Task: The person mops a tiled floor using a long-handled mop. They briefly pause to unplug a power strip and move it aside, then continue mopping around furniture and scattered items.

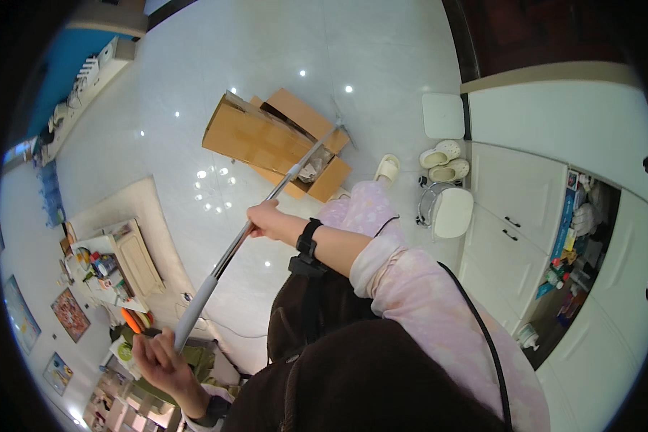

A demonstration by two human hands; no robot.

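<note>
A long-handled mop (229, 253) with a silver pole and a grey grip slants from lower left toward the upper middle. My left hand (167, 367) is curled at the upper end of the grey grip. Farther down, my right hand (265, 219) is closed around the silver pole. The thin, pale mop head (342, 127) is at the far end, on the floor beside an open cardboard box (259, 133); its kind is hard to make out. The pole passes over the box, where crumpled clear wrapping (313, 170) shows inside.
Pale slippers (387, 169) are on my feet near the box. To the right are white clogs (448, 171), a small white-seated stool (452, 213), a square white scale-like panel (443, 115) and white cabinets (515, 191). A small cabinet (138, 255) stands on a beige rug at left.
</note>
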